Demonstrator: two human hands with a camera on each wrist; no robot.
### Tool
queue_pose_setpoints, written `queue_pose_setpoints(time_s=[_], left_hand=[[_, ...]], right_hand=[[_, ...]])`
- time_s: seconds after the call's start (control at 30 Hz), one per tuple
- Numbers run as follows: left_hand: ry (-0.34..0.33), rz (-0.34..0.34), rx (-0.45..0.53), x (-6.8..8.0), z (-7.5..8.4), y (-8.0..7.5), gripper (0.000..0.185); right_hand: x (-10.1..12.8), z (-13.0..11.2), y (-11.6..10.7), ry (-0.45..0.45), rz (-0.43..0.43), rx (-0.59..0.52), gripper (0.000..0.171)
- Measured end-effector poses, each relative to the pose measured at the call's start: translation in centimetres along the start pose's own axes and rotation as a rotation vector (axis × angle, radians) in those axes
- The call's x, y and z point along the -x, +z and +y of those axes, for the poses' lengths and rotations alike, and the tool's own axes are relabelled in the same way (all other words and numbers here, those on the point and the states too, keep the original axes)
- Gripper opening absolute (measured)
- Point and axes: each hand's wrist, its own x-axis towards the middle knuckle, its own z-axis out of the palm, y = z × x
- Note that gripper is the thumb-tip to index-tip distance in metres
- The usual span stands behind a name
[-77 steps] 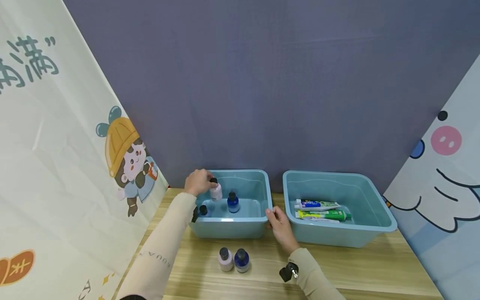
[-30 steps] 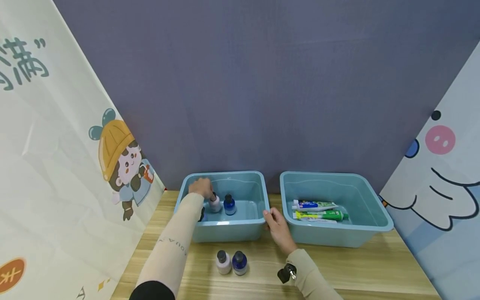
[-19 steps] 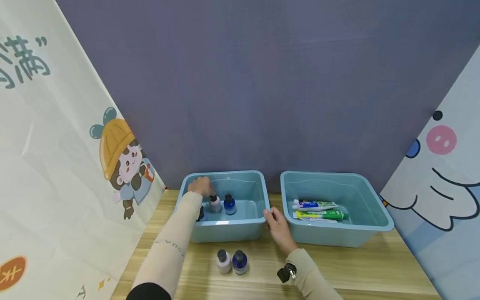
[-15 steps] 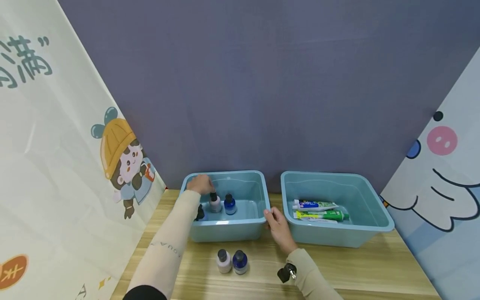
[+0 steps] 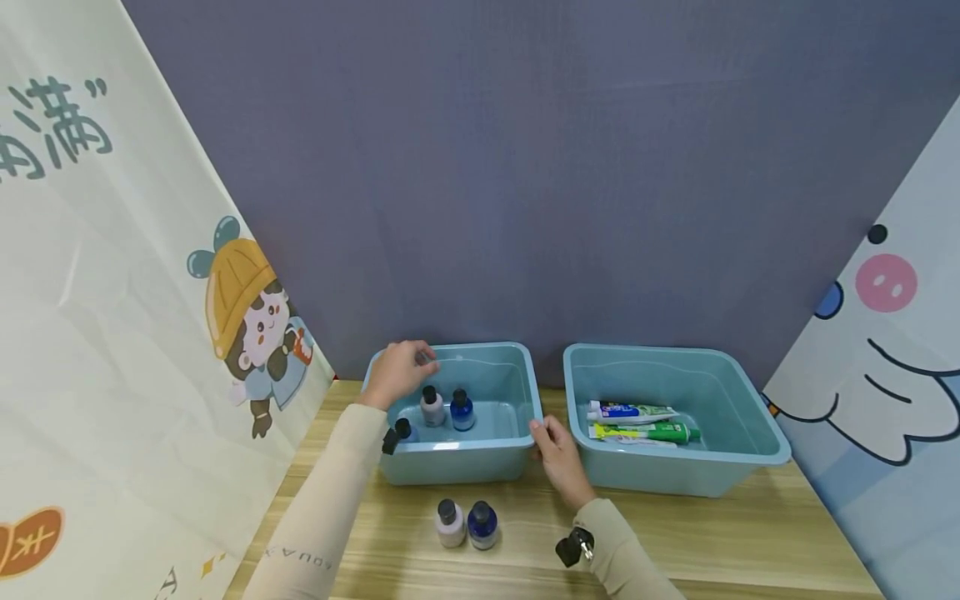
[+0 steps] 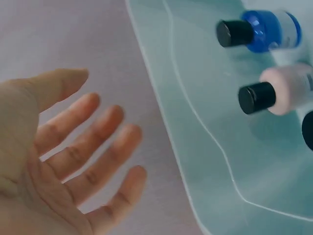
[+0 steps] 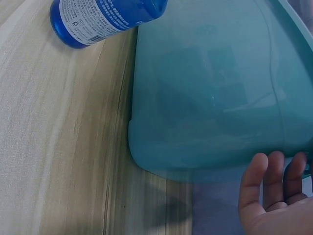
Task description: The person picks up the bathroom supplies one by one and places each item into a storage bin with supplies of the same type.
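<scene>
The left grip (image 5: 403, 371), fingers apart and empty, hangs over the left tub (image 5: 457, 463), which holds a pink bottle (image 5: 432, 408), a blue bottle (image 5: 462, 411) and a partly hidden capped bottle (image 5: 406, 431); the right grip (image 5: 558, 458) is clamped on its near right corner. Another pink bottle (image 5: 451, 527) and another blue bottle (image 5: 483, 527) stand on the bench (image 5: 405, 533). Good handling probably calls for steadying the tub and lowering bottles upright, clear of neighbours.

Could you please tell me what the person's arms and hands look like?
The left hand and right hand are ungloved. The left sleeve is long and cream, with dark lettering; the right sleeve is similarly pale. A black device shows at the left wrist; another, with a silvery part, at the right.
</scene>
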Motion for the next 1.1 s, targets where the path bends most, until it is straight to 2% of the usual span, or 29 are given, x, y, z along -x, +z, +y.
queue_pose_setpoints(time_s=[0.1, 0.3, 0.47, 0.6, 0.77, 0.93, 1.0, 1.1], left_hand=[[0.077, 0.099, 0.075, 1.2, 0.5, -0.1, 0.015], [0.259, 0.297, 0.301, 4.2, 0.9, 0.8, 0.009], [0.28, 0.493, 0.429, 7.0, 1.0, 2.6, 0.004], [0.25, 0.617, 0.579, 9.3, 1.2, 4.3, 0.003], [0.199, 0.665, 0.715, 11.7, 1.2, 6.8, 0.004], [0.12, 0.685, 0.744, 13.9, 0.8, 8.9, 0.008], [0.108, 0.686, 0.74, 14.6, 0.5, 9.7, 0.008], [0.127, 0.668, 0.704, 15.2, 0.1, 10.7, 0.01]], right_hand=[[0.2, -0.5, 0.0, 0.027, 0.003, -0.011, 0.038], [-0.2, 0.3, 0.1, 0.031, 0.013, -0.003, 0.038], [-0.3, 0.3, 0.1, 0.051, 0.019, -0.004, 0.037], [-0.2, -0.2, 0.0, 0.085, 0.012, -0.013, 0.034], [0.5, -2.2, -0.1, 0.097, -0.008, -0.025, 0.031], [1.2, -3.8, 0.3, 0.083, -0.015, -0.026, 0.031], [1.2, -3.9, 0.3, 0.08, -0.009, -0.032, 0.031], [1.0, -3.4, 0.2, 0.095, -0.001, -0.038, 0.031]])
